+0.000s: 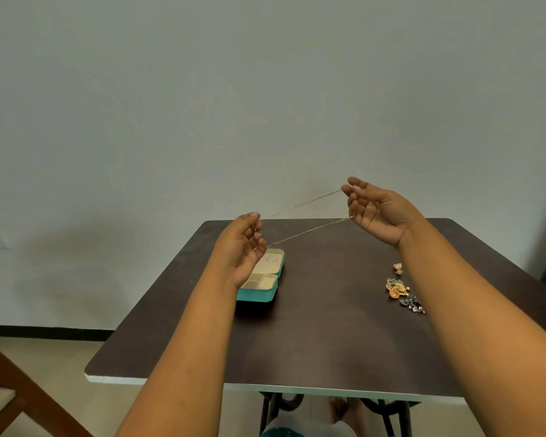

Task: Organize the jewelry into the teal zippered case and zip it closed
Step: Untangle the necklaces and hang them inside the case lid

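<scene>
My left hand (243, 247) and forearm cover the near-left part of the open teal case (267, 279), hiding its compartments there. The gold chain (306, 216) is too thin to resolve links or a clasp. The jewelry pile (402, 291) is too small to identify individual pieces. My forearms are cut off by the bottom edge.

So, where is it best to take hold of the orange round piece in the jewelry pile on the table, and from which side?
Probably pinch the orange round piece by its outer rim, coming from above and from its left, where bare table lies. It lies flat, and other pieces of the jewelry pile crowd its right side. Finer details are too small to tell.
</scene>
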